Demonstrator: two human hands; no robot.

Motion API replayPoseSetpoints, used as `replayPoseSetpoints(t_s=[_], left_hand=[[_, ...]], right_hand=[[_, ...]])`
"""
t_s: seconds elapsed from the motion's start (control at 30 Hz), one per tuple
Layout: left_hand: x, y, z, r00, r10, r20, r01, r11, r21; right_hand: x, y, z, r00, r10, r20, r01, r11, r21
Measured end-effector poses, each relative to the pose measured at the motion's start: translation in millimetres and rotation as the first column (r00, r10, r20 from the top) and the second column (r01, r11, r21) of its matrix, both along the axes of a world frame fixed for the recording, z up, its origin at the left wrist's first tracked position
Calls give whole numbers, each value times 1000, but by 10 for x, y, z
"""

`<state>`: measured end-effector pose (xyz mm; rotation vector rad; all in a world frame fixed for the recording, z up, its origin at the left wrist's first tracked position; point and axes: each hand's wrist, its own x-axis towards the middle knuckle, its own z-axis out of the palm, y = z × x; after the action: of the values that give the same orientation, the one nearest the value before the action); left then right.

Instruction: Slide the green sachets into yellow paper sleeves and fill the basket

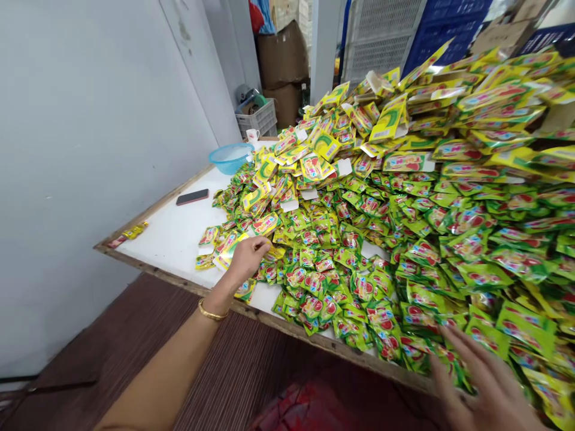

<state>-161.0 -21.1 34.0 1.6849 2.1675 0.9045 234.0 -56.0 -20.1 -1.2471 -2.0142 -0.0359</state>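
My left hand [248,258], with a gold bangle on the wrist, is over the near edge of the heap. Its fingers are pinched on the end of a yellow packet [275,252]. My right hand [480,377] is at the lower right, fingers spread over green candy packets [420,311], holding nothing. Green packets with red fruit pictures cover much of the white table [168,239]. Flattened-looking yellow boxes [390,120], some with open flaps, are heaped behind and above them.
A dark phone [192,197] and a blue basin [231,158] are on the table's left part, with a white cup [252,136] behind. Small yellow packets [135,230] lie in the left corner. Crates [381,36] and a cardboard box [283,57] stand beyond.
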Motion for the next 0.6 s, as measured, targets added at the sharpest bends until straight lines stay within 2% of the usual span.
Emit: replayPoseSetpoints(t_s=[0.1, 0.23, 0.33, 0.43, 0.5, 0.6], left_hand=[[71, 10, 2, 1000, 6, -26, -7, 1000, -26], [169, 98, -205, 972, -108, -209, 89, 991, -98], [184, 132, -411, 973, -149, -176, 117, 976, -181], [175, 106, -538, 984, -131, -121, 108, 978, -181], [175, 91, -559, 987, -111, -118, 90, 982, -168], [169, 103, -510, 991, -74, -116, 58, 988, -140]], right_hand=[[-512, 29, 29, 989, 140, 52, -142, 989, 34], [-927, -27, -25, 975, 218, 48, -217, 976, -12], [-983, -71, -127, 962, 253, 105, -250, 967, -44], [-950, -92, -230, 957, 258, 131, -251, 966, -62], [-936, -94, -281, 960, 251, 122, -245, 967, -68], [-943, -81, -305, 958, 261, 115, -251, 963, -92]])
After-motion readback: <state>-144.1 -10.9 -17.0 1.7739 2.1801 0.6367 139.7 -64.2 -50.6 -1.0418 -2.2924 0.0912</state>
